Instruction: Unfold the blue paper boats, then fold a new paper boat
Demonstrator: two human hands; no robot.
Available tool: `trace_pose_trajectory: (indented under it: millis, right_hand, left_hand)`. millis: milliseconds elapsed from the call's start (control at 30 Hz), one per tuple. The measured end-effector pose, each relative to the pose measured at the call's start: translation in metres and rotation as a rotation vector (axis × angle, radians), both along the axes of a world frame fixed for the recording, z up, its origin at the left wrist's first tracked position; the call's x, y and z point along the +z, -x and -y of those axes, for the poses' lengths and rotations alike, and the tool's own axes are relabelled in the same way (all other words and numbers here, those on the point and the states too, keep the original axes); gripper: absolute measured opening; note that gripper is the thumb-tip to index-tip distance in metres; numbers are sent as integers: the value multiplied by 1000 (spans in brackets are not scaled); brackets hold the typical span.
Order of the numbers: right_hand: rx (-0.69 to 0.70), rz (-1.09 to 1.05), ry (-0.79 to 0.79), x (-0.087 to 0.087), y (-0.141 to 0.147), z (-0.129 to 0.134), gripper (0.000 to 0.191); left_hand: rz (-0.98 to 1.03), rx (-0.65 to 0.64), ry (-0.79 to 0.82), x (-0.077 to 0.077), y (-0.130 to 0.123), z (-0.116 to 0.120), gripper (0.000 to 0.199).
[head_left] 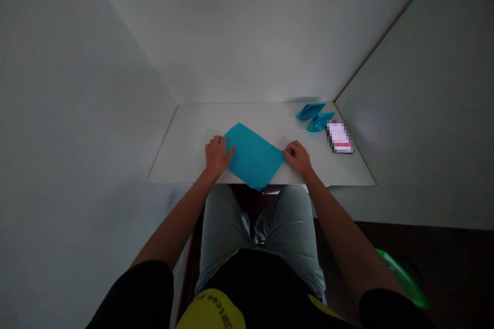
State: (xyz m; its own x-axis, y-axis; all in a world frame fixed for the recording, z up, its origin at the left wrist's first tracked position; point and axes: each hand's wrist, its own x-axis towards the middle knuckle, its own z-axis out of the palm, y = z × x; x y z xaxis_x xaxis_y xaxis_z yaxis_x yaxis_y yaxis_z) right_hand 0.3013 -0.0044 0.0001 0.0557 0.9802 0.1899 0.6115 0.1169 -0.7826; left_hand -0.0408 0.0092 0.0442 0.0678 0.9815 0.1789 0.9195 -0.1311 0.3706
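Observation:
A blue sheet of paper (252,155) lies turned cornerwise on the white table (189,141), its near corner reaching past the front edge. On its left corner rests my left hand (218,154), thumb spread away from the fingers and lying over the paper. My right hand (298,158) has its fingers curled and pinches the sheet's right corner between thumb and fingertips. Farther back to the right are two folded blue paper pieces, one (311,110) behind the other (320,122), close together.
A phone (340,138) with a lit, blurred screen lies at the table's right side. Walls (254,36) enclose the table at the back, left and right. My legs (227,231) are below the front edge. A green curved object (403,277) is low on the right.

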Motion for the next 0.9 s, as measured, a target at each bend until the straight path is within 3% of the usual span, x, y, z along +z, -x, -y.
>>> trace_pose_trajectory:
  millis: [133,233,333,467,633,767,900]
  right_hand:
    - [93,-28,12,1,-2,0,21]
    - [52,-60,-22,-2,-4,-2,29]
    - [26,-55,-22,-4,-5,-2,33]
    - [6,-39,6,-7,-4,-1,35]
    - [2,0,27,-10,-3,-1,31]
    - [-35,-4,-68,-10,-3,1,21]
    - [-283,-12,-153,-10,-11,-1,36]
  left_hand:
    - [76,-55,22,-25,-52,33,62]
    - [86,-39,54,-36,-60,34,68]
    - [40,13,107,-35,-33,18,74]
    - [-110,64,147,-30,35,-7,85]
    - [-263,35,258,-31,115,-29,80]
    - [-234,76,280,-35,135,-32,78]
    - [-263,78,151,-42,132,-23,86]
